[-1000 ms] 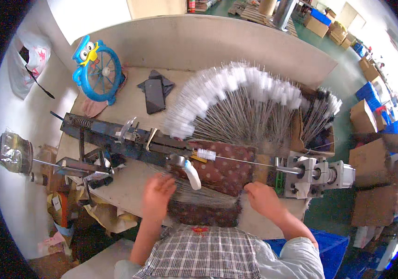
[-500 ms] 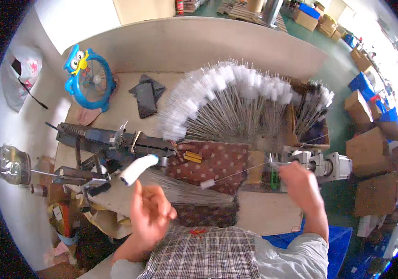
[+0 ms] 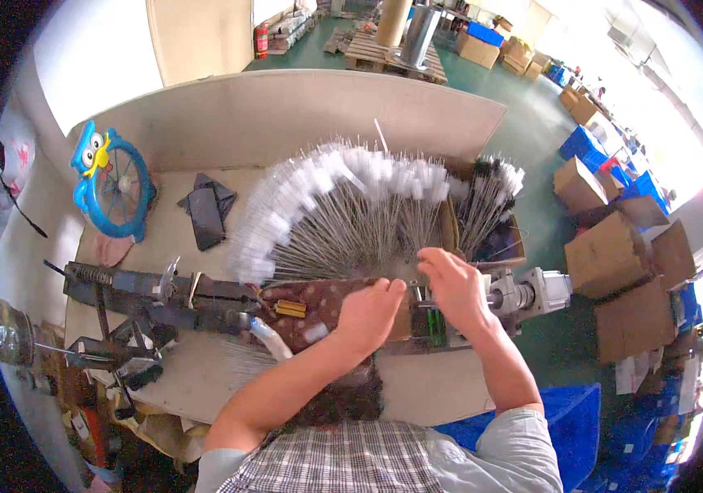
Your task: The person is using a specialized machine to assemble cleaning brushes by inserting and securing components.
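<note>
My left hand (image 3: 372, 316) is closed above the brown dotted cloth (image 3: 327, 296), its fingertips curled toward the right; whatever it holds is hidden. To its right, my right hand (image 3: 456, 294) is pinched over the metal fixture beside the motor-like unit (image 3: 532, 292); its fingers hide what is between them. A small white brush head (image 3: 316, 332) shows on the cloth beside my left forearm. The white-wrapped lever (image 3: 271, 337) slants down from the black machine bar (image 3: 212, 300). Behind my hands, many white-tipped wire brushes (image 3: 343, 177) fan out.
A cardboard box (image 3: 503, 251) holds dark-and-white brushes at the right. A yellow piece (image 3: 290, 308) lies on the cloth. Farther back are a dark phone-like slab (image 3: 206, 218) and a blue bird-shaped ring (image 3: 117, 189). A low panel (image 3: 285, 111) borders the table; a blue bin (image 3: 569, 435) stands lower right.
My left hand has come right across the cloth, away from the white-wrapped lever, and closed. The lever has swung down. The view has shifted, and my two hands are now close together.
</note>
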Demonstrator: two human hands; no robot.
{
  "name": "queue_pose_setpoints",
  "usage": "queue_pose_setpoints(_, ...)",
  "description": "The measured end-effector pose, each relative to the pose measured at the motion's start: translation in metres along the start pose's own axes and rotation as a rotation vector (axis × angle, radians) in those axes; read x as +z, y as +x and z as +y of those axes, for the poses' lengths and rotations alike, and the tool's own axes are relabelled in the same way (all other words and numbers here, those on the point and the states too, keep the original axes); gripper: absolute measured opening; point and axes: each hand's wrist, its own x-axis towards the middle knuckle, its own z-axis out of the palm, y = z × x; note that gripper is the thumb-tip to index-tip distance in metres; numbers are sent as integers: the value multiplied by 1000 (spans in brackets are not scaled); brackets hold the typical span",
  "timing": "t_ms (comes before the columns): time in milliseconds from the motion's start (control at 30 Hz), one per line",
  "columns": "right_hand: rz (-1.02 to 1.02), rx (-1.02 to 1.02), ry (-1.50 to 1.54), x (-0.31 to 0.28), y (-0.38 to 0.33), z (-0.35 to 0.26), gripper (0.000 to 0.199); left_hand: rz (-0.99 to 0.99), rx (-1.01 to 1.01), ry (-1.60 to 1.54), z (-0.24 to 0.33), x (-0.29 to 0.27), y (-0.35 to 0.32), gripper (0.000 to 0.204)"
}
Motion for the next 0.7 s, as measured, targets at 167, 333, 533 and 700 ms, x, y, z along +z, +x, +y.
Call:
queue_pose_setpoints(167,-288,-50,76,10,-4,10,12,182,117,665,-29,-18,28,19)
queue_pose_setpoints(333,-375,-118,154,6,6,1,14,209,98,322,-39,-43,-37,25)
queue_pose_setpoints(533,-339,-534,330,76,39,-57,13,164,-374,-321,-27,-48,-122,24)
queue_pose_setpoints(700,-273,-537,203,123,38,-90,11,339,-1068,-1573,-74,-38,-155,29)
